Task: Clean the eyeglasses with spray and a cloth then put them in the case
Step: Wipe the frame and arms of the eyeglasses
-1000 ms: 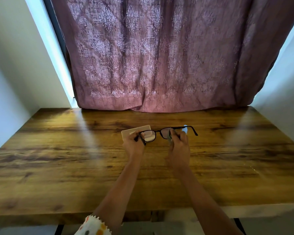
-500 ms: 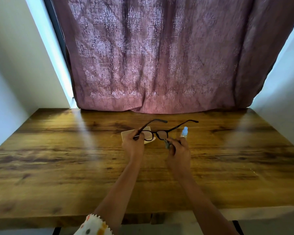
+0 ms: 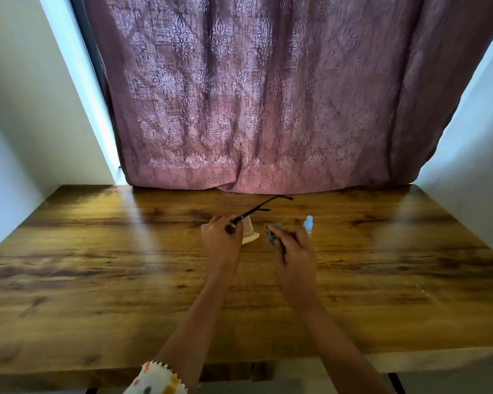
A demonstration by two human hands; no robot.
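My left hand (image 3: 221,240) grips the black eyeglasses (image 3: 256,210) at the front, and their two temple arms point up and away to the right. The lenses are hidden behind my fingers. My right hand (image 3: 292,251) pinches a small grey cloth (image 3: 271,234) and is apart from the glasses. A beige glasses case (image 3: 249,233) lies open on the wooden table (image 3: 97,265) just behind my left hand. A small clear spray bottle with a pale blue cap (image 3: 308,223) stands upright behind my right hand.
A mauve patterned curtain (image 3: 254,109) hangs along the table's far edge. White walls close in on the left and right. The table's front edge runs near the bottom of the view.
The right hand with the cloth has come off the lens and moved right. The left hand has turned the glasses, so the temple arms now point away to the right.
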